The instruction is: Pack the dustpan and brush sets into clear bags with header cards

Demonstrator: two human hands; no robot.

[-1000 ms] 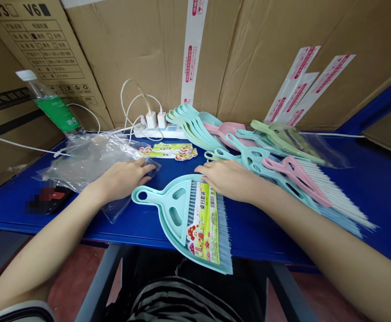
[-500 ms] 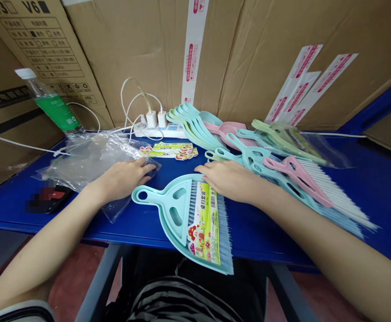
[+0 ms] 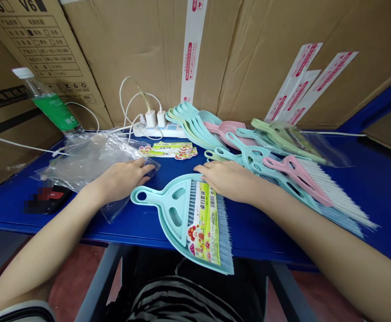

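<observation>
A light blue dustpan (image 3: 163,199) with a blue-bristled brush (image 3: 225,232) and a printed card (image 3: 204,223) across it lies at the table's front edge, its handle to the left. My left hand (image 3: 123,179) rests on the right side of the clear plastic bags (image 3: 81,161), fingers apart and nothing gripped. Above the brush's upper end is my right hand (image 3: 224,179), palm down and fingers slightly spread, with nothing visible in it; its underside is hidden. Behind the hands lie several more printed cards (image 3: 168,150).
Stacked dustpans (image 3: 193,127) stand at the back, with loose brushes (image 3: 296,179) to the right and a bagged green set (image 3: 289,138). A power strip (image 3: 175,130) has chargers plugged in. Left are a bottle (image 3: 54,109) and a dark phone (image 3: 53,201). Cardboard (image 3: 142,44) backs the blue table (image 3: 131,230).
</observation>
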